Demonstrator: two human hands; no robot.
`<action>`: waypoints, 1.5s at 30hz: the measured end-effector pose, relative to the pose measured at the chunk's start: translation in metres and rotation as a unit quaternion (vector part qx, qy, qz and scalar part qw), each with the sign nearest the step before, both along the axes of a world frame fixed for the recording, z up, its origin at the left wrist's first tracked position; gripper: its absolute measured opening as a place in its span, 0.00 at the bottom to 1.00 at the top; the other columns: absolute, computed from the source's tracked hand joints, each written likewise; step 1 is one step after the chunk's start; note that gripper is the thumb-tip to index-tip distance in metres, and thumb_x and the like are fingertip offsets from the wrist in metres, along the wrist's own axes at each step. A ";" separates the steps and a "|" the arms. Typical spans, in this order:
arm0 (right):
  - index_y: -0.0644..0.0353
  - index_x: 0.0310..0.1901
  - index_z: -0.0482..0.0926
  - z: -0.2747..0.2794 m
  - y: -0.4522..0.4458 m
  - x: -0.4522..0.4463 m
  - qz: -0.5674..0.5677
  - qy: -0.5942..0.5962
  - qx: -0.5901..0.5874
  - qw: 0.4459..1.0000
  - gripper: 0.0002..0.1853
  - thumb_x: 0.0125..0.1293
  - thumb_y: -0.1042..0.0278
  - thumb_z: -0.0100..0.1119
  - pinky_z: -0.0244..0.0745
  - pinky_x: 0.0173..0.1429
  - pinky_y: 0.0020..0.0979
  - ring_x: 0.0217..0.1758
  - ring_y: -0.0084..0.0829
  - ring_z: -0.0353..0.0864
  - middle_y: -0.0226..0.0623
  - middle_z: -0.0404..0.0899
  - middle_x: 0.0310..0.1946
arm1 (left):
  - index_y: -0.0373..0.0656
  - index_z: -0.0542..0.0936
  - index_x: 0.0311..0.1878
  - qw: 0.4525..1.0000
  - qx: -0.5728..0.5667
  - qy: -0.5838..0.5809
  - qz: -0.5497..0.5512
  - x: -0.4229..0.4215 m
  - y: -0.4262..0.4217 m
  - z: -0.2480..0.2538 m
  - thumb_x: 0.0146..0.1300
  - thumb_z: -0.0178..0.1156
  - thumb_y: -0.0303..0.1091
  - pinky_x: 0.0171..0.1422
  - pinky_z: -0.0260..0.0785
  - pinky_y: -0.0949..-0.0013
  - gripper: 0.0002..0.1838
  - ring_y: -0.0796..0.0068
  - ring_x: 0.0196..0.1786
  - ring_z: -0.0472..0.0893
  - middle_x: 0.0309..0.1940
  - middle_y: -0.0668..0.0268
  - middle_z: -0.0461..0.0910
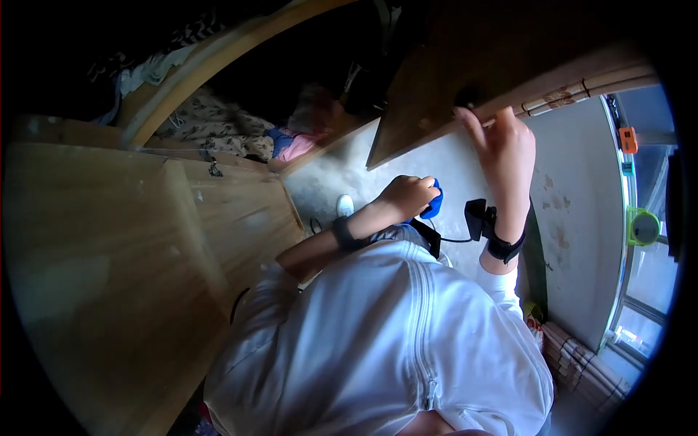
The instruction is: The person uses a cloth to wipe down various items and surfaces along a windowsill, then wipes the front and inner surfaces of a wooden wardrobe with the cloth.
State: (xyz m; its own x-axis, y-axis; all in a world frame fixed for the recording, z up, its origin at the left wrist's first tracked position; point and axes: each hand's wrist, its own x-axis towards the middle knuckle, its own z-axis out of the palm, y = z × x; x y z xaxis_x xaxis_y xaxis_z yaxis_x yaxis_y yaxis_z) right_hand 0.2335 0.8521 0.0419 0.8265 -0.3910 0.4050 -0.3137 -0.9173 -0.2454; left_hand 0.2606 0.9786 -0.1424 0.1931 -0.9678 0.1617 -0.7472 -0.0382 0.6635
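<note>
My left hand (409, 198) is closed around a bunched blue cloth (432, 202) in front of my waist. My right hand (507, 142) grips the edge of a brown wooden cabinet door (429, 116). Its thumb lies against the door's face, near a dark round spot that may be a knob (467, 96); the fingertips are partly hidden at the edge. The door stands swung out from a dark cabinet. Inside lie a patterned fabric (218, 120) and a pink garment (299, 145).
Another wooden door or panel (94, 269) fills the left side. A white wall (571, 189) and a window with a green round mirror-like object (644, 227) stand on the right. Rolled bamboo mats (582, 363) lie lower right. A white shoe (345, 206) shows on the pale floor (334, 171).
</note>
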 end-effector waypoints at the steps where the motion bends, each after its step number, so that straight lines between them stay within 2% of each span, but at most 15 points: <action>1: 0.59 0.35 0.73 0.004 0.005 0.009 0.011 0.012 0.007 1.000 0.22 0.61 0.45 0.64 0.73 0.26 0.32 0.22 0.38 0.80 0.36 0.80 0.22 | 0.47 0.82 0.41 1.000 0.016 -0.002 -0.003 0.002 0.004 -0.003 0.51 0.64 0.29 0.44 0.76 0.60 0.12 0.57 0.38 0.82 0.35 0.60 0.79; 3: 0.60 0.39 0.75 0.005 0.011 0.020 0.028 0.047 0.018 0.998 0.22 0.63 0.45 0.60 0.73 0.27 0.35 0.23 0.40 0.80 0.37 0.81 0.23 | 0.47 0.82 0.41 1.000 0.008 -0.007 0.016 0.005 0.011 -0.007 0.50 0.64 0.28 0.44 0.76 0.60 0.12 0.57 0.37 0.82 0.36 0.59 0.79; 6: 0.58 0.44 0.78 -0.010 0.019 0.025 0.121 0.106 0.126 0.979 0.21 0.65 0.46 0.58 0.74 0.30 0.36 0.25 0.40 0.81 0.39 0.81 0.24 | 0.46 0.82 0.41 0.999 0.012 0.006 0.049 0.011 0.022 -0.014 0.51 0.62 0.27 0.43 0.75 0.58 0.12 0.55 0.37 0.82 0.38 0.58 0.80; 8: 0.56 0.48 0.79 -0.027 0.029 0.027 0.172 0.183 0.150 0.956 0.20 0.67 0.48 0.55 0.76 0.37 0.36 0.31 0.42 0.82 0.40 0.83 0.28 | 0.45 0.81 0.42 0.997 0.029 0.014 0.077 0.016 0.029 -0.015 0.52 0.61 0.27 0.43 0.75 0.58 0.12 0.54 0.37 0.82 0.38 0.57 0.80; 12: 0.56 0.52 0.78 -0.064 0.033 0.019 0.201 0.236 0.216 0.926 0.20 0.67 0.50 0.56 0.77 0.42 0.37 0.38 0.44 0.83 0.44 0.83 0.33 | 0.42 0.79 0.40 0.982 0.070 0.007 0.178 0.025 0.044 0.007 0.54 0.59 0.27 0.43 0.74 0.56 0.09 0.54 0.40 0.81 0.40 0.56 0.80; 16: 0.56 0.53 0.78 -0.086 0.016 0.006 0.179 0.303 0.198 0.915 0.22 0.66 0.49 0.56 0.76 0.45 0.39 0.42 0.47 0.82 0.46 0.83 0.37 | 0.44 0.81 0.45 0.961 -0.037 0.043 0.272 0.036 0.057 0.007 0.55 0.60 0.28 0.43 0.73 0.61 0.12 0.57 0.40 0.81 0.41 0.62 0.79; 20: 0.55 0.56 0.76 -0.104 0.004 0.003 0.200 0.340 0.181 0.901 0.24 0.65 0.47 0.58 0.77 0.47 0.40 0.43 0.48 0.82 0.48 0.83 0.41 | 0.47 0.81 0.48 0.943 -0.057 0.020 0.328 0.034 0.063 0.014 0.56 0.64 0.31 0.44 0.75 0.62 0.14 0.61 0.38 0.82 0.39 0.64 0.78; 24: 0.55 0.61 0.70 -0.108 0.011 0.020 0.266 0.319 0.177 0.892 0.28 0.61 0.55 0.64 0.75 0.52 0.38 0.48 0.48 0.80 0.46 0.80 0.47 | 0.43 0.81 0.48 0.937 -0.073 0.074 0.334 0.028 0.066 0.021 0.55 0.61 0.28 0.43 0.73 0.63 0.15 0.57 0.40 0.80 0.40 0.61 0.79; 28: 0.60 0.54 0.75 -0.121 0.010 0.025 0.345 0.168 0.156 0.910 0.23 0.57 0.61 0.65 0.74 0.50 0.40 0.46 0.47 0.78 0.45 0.80 0.42 | 0.46 0.81 0.48 0.922 -0.121 0.072 0.360 0.025 0.067 0.023 0.53 0.63 0.27 0.45 0.73 0.60 0.17 0.60 0.39 0.80 0.38 0.63 0.79; 31: 0.62 0.47 0.77 -0.111 0.009 0.031 0.345 0.278 0.227 0.868 0.19 0.56 0.63 0.65 0.74 0.49 0.41 0.45 0.48 0.78 0.45 0.79 0.42 | 0.41 0.81 0.47 0.923 -0.118 0.062 0.362 0.023 0.074 0.029 0.51 0.63 0.22 0.44 0.72 0.62 0.18 0.56 0.40 0.80 0.39 0.57 0.81; 34: 0.64 0.42 0.77 -0.111 0.012 0.031 0.368 0.262 0.245 0.858 0.16 0.55 0.65 0.65 0.73 0.49 0.42 0.45 0.48 0.77 0.46 0.78 0.42 | 0.41 0.81 0.48 0.913 -0.139 0.052 0.380 0.018 0.082 0.028 0.50 0.63 0.22 0.47 0.72 0.60 0.19 0.55 0.42 0.81 0.41 0.57 0.81; 38: 0.64 0.42 0.77 -0.115 0.020 0.033 0.404 0.173 0.257 0.861 0.16 0.53 0.67 0.66 0.74 0.50 0.41 0.45 0.47 0.77 0.44 0.78 0.41 | 0.42 0.76 0.57 0.878 -0.149 0.129 0.436 0.007 0.092 0.038 0.55 0.63 0.24 0.54 0.71 0.61 0.23 0.56 0.49 0.80 0.48 0.55 0.80; 39: 0.64 0.43 0.77 -0.116 0.023 0.035 0.411 0.143 0.260 0.862 0.17 0.53 0.67 0.66 0.74 0.50 0.40 0.45 0.47 0.77 0.44 0.78 0.40 | 0.42 0.74 0.60 0.877 -0.131 0.104 0.451 0.004 0.098 0.036 0.59 0.62 0.27 0.56 0.70 0.61 0.24 0.56 0.52 0.79 0.50 0.55 0.79; 42: 0.65 0.43 0.76 -0.122 0.034 0.039 0.422 0.121 0.306 0.845 0.17 0.53 0.67 0.67 0.74 0.49 0.39 0.45 0.48 0.77 0.44 0.77 0.39 | 0.38 0.73 0.59 0.859 -0.078 0.048 0.503 -0.004 0.118 0.034 0.60 0.61 0.28 0.58 0.69 0.58 0.22 0.49 0.53 0.77 0.52 0.51 0.77; 45: 0.65 0.43 0.75 -0.127 0.047 0.046 0.438 0.176 0.348 0.810 0.18 0.53 0.67 0.67 0.74 0.47 0.40 0.43 0.49 0.78 0.45 0.77 0.39 | 0.38 0.77 0.54 0.851 -0.016 0.038 0.524 -0.013 0.150 0.019 0.63 0.59 0.29 0.54 0.70 0.60 0.16 0.52 0.49 0.79 0.46 0.52 0.80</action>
